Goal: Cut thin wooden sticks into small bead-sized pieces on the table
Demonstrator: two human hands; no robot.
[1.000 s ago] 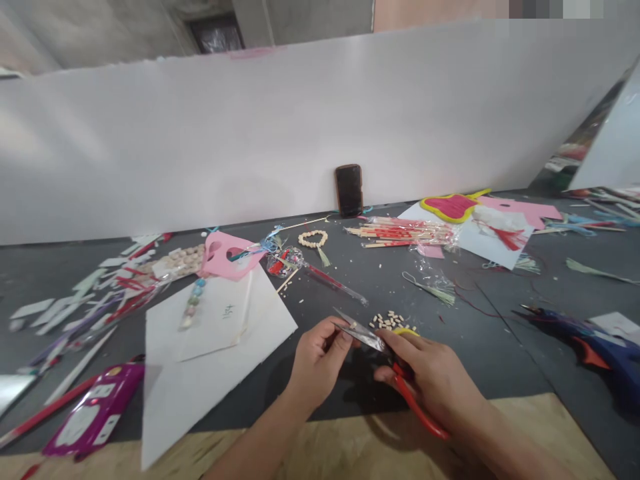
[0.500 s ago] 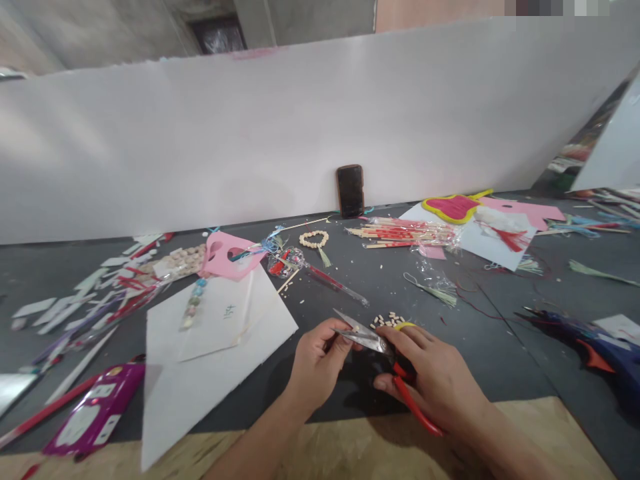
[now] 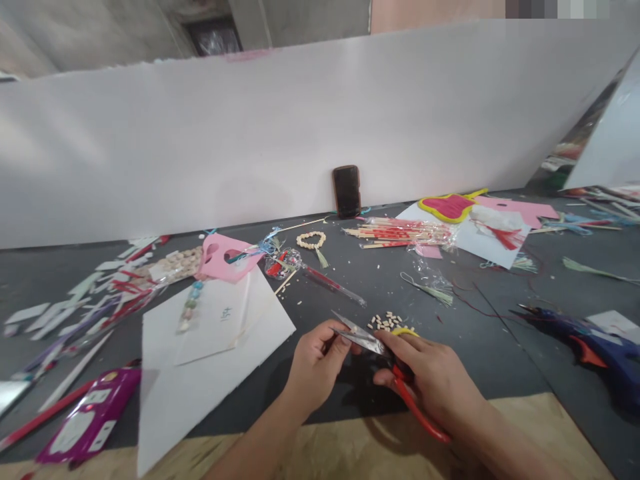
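Note:
My right hand [image 3: 435, 373] grips a pair of scissors [image 3: 420, 415] with red handles, the metal blades spread and pointing left. Close against those blades, my left hand [image 3: 316, 367] pinches a small pale piece [image 3: 354, 330], mostly hidden by the fingers and the metal. A little pile of short pale stick pieces [image 3: 387, 320] lies on the dark table just beyond the scissors. Part of a yellow strip or loop [image 3: 404, 331] shows behind my right fingers; I cannot tell what it belongs to.
White board [image 3: 200, 400] and pink mask-shaped sheet [image 3: 235, 267] lie left, near a purple packet [image 3: 93, 417]. A beaded bracelet [image 3: 311, 240], bagged sticks [image 3: 400, 233] and a leaning phone [image 3: 347, 191] are farther back. At right lies a blue glue gun [image 3: 575, 343].
The scissor handles have spread slightly, the lower one swinging down and right. My left hand keeps its pinch at the blades. The whole view has shifted slightly.

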